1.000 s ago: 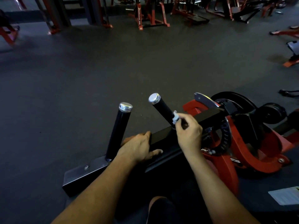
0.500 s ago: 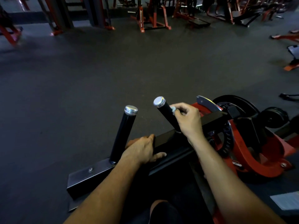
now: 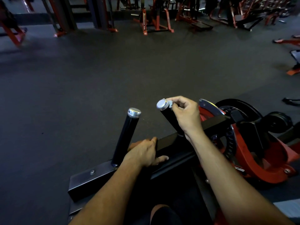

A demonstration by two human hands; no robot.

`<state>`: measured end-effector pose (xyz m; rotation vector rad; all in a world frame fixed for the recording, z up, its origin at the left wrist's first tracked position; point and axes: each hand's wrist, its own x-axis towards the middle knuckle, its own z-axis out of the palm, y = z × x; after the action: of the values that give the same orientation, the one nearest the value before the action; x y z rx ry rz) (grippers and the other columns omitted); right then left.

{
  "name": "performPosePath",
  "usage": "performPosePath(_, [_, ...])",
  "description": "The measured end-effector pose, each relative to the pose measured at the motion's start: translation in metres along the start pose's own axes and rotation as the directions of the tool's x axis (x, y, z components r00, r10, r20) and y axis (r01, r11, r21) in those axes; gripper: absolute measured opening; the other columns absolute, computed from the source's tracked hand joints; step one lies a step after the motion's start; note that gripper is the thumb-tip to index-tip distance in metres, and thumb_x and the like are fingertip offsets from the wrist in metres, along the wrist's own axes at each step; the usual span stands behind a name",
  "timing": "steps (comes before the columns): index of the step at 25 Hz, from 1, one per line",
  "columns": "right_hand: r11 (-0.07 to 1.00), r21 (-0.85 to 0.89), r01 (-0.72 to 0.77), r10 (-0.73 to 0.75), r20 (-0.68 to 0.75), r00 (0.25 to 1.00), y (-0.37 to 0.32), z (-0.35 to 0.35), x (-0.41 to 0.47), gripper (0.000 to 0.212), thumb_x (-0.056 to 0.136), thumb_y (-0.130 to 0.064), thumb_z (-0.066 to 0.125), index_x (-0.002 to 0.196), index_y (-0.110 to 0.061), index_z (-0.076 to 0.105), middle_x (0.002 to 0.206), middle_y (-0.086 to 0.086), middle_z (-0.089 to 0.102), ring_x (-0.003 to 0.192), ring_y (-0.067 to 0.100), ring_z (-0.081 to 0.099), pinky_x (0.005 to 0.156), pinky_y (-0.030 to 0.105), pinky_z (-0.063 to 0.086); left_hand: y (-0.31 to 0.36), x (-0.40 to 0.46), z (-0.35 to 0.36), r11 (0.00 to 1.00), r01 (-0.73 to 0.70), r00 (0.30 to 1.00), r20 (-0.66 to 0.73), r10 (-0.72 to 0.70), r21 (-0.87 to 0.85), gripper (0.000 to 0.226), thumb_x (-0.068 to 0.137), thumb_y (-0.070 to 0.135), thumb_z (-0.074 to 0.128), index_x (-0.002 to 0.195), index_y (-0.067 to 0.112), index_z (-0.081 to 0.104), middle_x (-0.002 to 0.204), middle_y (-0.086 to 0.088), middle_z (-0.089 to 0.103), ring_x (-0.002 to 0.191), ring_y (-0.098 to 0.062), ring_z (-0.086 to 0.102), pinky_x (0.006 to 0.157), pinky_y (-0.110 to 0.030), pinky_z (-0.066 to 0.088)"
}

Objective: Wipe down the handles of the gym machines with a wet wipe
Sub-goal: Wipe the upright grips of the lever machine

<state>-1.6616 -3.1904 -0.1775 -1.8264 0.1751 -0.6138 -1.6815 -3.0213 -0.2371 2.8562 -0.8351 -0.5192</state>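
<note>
Two black handles with chrome end caps rise from a black bar (image 3: pixel 214 125) of a red gym machine. My right hand (image 3: pixel 185 114) pinches a small pale wet wipe (image 3: pixel 170 104) against the top of the right handle (image 3: pixel 165 114), just beside its chrome cap. My left hand (image 3: pixel 144 153) grips the black bar at the foot of the left handle (image 3: pixel 125 137), fingers over the far edge and thumb on the near face.
The machine's red frame (image 3: pixel 263 166) and black weight plates (image 3: pixel 240 111) lie to the right. Dark rubber floor (image 3: pixel 113 78) stretches ahead. Red and black machines (image 3: pixel 152 18) line the far side. A pale sheet (image 3: pixel 289 208) lies at the lower right.
My right hand has slid the wipe up the right handle from near its base to the chrome cap. My left hand has stayed on the bar.
</note>
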Motion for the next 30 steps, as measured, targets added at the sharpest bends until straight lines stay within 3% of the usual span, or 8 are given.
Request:
performPosePath(5, [0.91,-0.165,0.381,-0.357,0.155,0.921,-0.026,-0.004,0.005,0.033,0.084,0.008,0.055,0.092,-0.014,0.078,0.097,-0.008,0.077,0.095,0.006,0.072,0.086,0.029,0.057,-0.001,0.003,0.001,1.0,-0.005,1.0,-0.007,0.005,-0.005,0.075,0.08,0.085,0.052,0.122,0.023,0.047,0.123,-0.006,0.066,0.116,-0.032,0.064,0.091,-0.044,0.053])
performPosePath(8, [0.687,-0.208,0.696,-0.471,0.602,0.645,-0.04,-0.003,0.014,0.028,0.079,0.001,0.057,0.092,-0.012,0.079,0.1,-0.003,0.076,0.099,0.014,0.07,0.09,0.033,0.054,-0.003,0.004,0.004,1.0,-0.006,1.0,-0.022,0.006,0.009,0.073,0.08,0.085,0.052,0.118,0.023,0.047,0.123,-0.006,0.066,0.116,-0.032,0.064,0.09,-0.043,0.053])
performPosePath(10, [0.592,-0.181,0.785,-0.497,0.685,0.533,-0.047,-0.009,0.024,0.025,0.083,-0.006,0.057,0.095,-0.01,0.079,0.101,-0.001,0.075,0.096,0.016,0.069,0.086,0.036,0.054,-0.003,0.005,0.005,1.0,-0.008,1.0,-0.014,0.008,0.011,0.074,0.08,0.085,0.052,0.119,0.023,0.047,0.123,-0.006,0.066,0.116,-0.031,0.063,0.09,-0.042,0.053])
performPosePath(14, [0.479,-0.241,0.844,-0.711,0.457,0.534,-0.05,-0.032,0.03,0.021,0.089,0.001,0.063,0.103,-0.006,0.077,0.105,0.006,0.072,0.094,0.026,0.066,0.087,0.033,0.052,-0.006,0.008,0.006,1.0,-0.011,0.999,-0.05,0.012,0.021,0.075,0.079,0.086,0.052,0.12,0.024,0.048,0.122,-0.005,0.066,0.114,-0.03,0.064,0.089,-0.043,0.053])
performPosePath(18, [0.345,-0.372,0.862,-0.654,0.563,0.504,0.001,-0.039,-0.002,0.026,0.095,-0.001,0.06,0.117,-0.008,0.072,0.111,0.009,0.064,0.094,0.029,0.061,0.076,0.04,0.055,-0.007,0.007,0.006,1.0,-0.009,1.0,-0.027,0.009,0.012,0.074,0.077,0.088,0.052,0.118,0.027,0.046,0.123,-0.003,0.065,0.114,-0.029,0.064,0.089,-0.041,0.053])
performPosePath(22, [0.349,-0.359,0.866,-0.619,0.606,0.5,0.035,-0.059,-0.012,0.024,0.099,-0.006,0.057,0.118,-0.009,0.072,0.11,0.01,0.063,0.099,0.028,0.063,0.078,0.041,0.056,-0.009,0.011,0.006,1.0,-0.011,1.0,-0.01,0.01,-0.003,0.075,0.075,0.09,0.052,0.118,0.029,0.047,0.121,-0.002,0.066,0.112,-0.028,0.065,0.089,-0.042,0.055])
performPosePath(27, [0.309,-0.363,0.879,-0.502,0.723,0.475,0.053,-0.079,-0.019,0.023,0.099,-0.011,0.055,0.115,-0.01,0.07,0.101,0.009,0.056,0.087,0.026,0.058,0.06,0.042,0.056,-0.007,0.007,0.007,1.0,-0.012,0.998,-0.059,0.013,0.009,0.084,0.075,0.091,0.051,0.128,0.026,0.047,0.121,-0.003,0.067,0.112,-0.029,0.065,0.09,-0.043,0.056])
performPosePath(30, [0.198,-0.335,0.921,-0.586,0.713,0.385,0.023,-0.069,-0.012,0.019,0.104,-0.016,0.055,0.113,-0.012,0.072,0.095,0.007,0.061,0.08,0.027,0.061,0.056,0.042,0.055,-0.005,0.009,0.006,1.0,-0.005,0.999,-0.053,0.006,0.013,0.08,0.075,0.089,0.053,0.124,0.027,0.047,0.12,-0.004,0.067,0.111,-0.03,0.066,0.088,-0.04,0.055])
